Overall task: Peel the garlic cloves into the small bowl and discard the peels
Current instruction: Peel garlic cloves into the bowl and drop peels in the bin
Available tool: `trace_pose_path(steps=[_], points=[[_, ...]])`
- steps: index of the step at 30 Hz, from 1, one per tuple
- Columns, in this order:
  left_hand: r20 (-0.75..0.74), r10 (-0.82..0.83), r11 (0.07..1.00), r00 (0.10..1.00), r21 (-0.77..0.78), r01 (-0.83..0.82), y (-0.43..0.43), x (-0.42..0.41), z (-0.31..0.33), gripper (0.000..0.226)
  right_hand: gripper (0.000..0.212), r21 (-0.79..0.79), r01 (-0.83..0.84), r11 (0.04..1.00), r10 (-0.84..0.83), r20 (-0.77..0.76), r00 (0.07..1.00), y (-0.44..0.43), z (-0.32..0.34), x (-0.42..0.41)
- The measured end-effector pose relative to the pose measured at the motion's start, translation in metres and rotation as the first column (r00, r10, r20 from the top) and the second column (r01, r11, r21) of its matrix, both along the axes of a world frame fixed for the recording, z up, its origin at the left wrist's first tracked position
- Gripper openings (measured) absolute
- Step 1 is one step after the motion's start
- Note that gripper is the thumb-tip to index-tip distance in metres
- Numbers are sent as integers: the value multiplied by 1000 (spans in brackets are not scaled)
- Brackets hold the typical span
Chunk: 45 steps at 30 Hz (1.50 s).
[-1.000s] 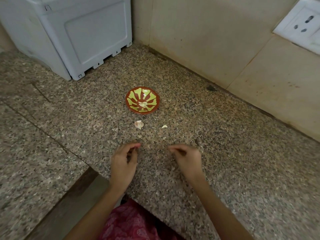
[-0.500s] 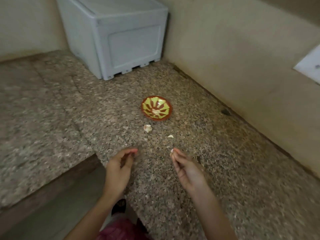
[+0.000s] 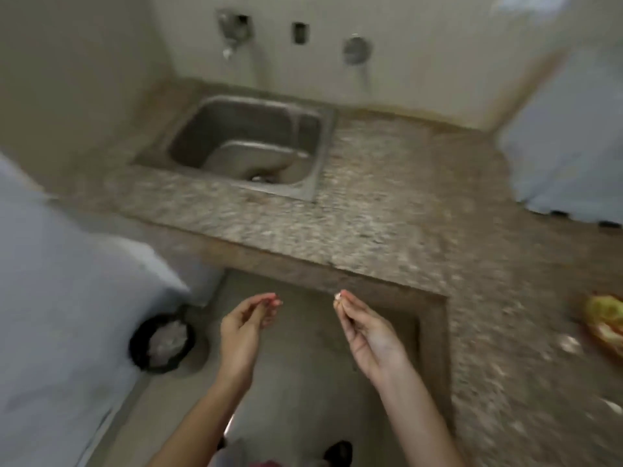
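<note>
The right hand [image 3: 367,332] pinches a pale, papery scrap of garlic peel [image 3: 337,295] at its fingertips. It is likely weightless, flimsy and clingy, best held by a light tip pinch. The left hand [image 3: 242,328] has its fingertips drawn together; on what, I cannot tell. A round black bin [image 3: 137,348] stands on the floor, left. The red-and-green small bowl [image 3: 603,318] sits right on the speckled granite counter [image 3: 387,214]; farther off lies a dull steel sink [image 3: 209,129].
</note>
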<state>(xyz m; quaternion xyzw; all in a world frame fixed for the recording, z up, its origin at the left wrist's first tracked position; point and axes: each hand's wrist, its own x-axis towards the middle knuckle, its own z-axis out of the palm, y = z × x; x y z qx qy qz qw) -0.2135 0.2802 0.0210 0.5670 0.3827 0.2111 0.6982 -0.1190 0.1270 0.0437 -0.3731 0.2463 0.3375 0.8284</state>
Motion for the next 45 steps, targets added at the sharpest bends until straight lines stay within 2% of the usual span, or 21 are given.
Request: trace_pose_path(steps=[5, 9, 12, 15, 19, 23, 27, 30, 35, 39, 43, 45], points=[[-45, 286, 958, 957, -11, -287, 107, -91, -15, 22, 20, -35, -316, 948, 315, -35, 949, 142, -22, -59], [-97, 429, 900, 898, -42, -434, 180, -156, -54, 22, 20, -90, -459, 884, 456, -55, 888, 237, -63, -107], [-167, 489, 863, 856, -47, -503, 231, -184, -114, 20, 19, -212, -536, 818, 542, -30, 840, 302, -117, -126], [-224, 514, 840, 828, -62, -539, 265, -193, -168, 21, 16, -349, -566, 747, 604, 1, 797, 346, -177, -132], [-272, 555, 809, 786, -42, -586, 306, -190, -259, 20, 18, -427, -622, 656, 688, 2, 725, 404, -287, -133], [-304, 596, 777, 743, -17, -630, 341, -193, -366, 21, 18, -578, -624, 526, 797, 79, 598, 458, -407, -140], [-370, 576, 781, 729, -17, -625, 360, -196, -453, 25, 24, -743, -546, 388, 874, 107, 474, 493, -501, -145], [-404, 581, 763, 706, -32, -646, 374, -194, -494, 27, 12, -745, -568, 349, 886, 65, 460, 513, -543, -145], [-447, 563, 782, 695, 18, -622, 386, -190, -521, 23, 42, -818, -527, 231, 931, 30, 363, 524, -592, -139], [-470, 549, 802, 691, 65, -593, 386, -189, -521, 24, 20, -797, -546, 256, 918, 23, 397, 533, -559, -140], [-473, 532, 817, 703, 69, -572, 385, -186, -520, 26, 18, -764, -583, 278, 908, 11, 419, 538, -548, -137], [-478, 513, 837, 713, 95, -539, 385, -183, -516, 27, 9, -734, -624, 268, 907, -27, 421, 541, -551, -136]])
